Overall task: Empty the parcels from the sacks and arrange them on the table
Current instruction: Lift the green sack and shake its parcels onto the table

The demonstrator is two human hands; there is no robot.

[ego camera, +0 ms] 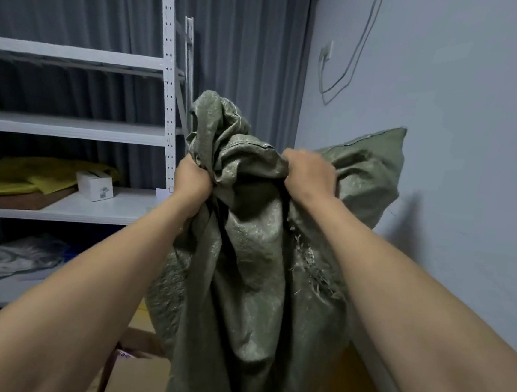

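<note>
Left hand [193, 179], right hand [310, 177] grip bunched green sack [255, 258], hanging below.

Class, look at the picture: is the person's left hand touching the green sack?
Touching. The head view shows the left hand gripping bunched fabric near the top of the green sack, with no gap between them.

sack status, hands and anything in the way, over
Left hand and right hand both gripping green sack at its bunched upper end. Sack hangs lifted, contents hidden. Cardboard box beneath, shelf rack at left.
</note>
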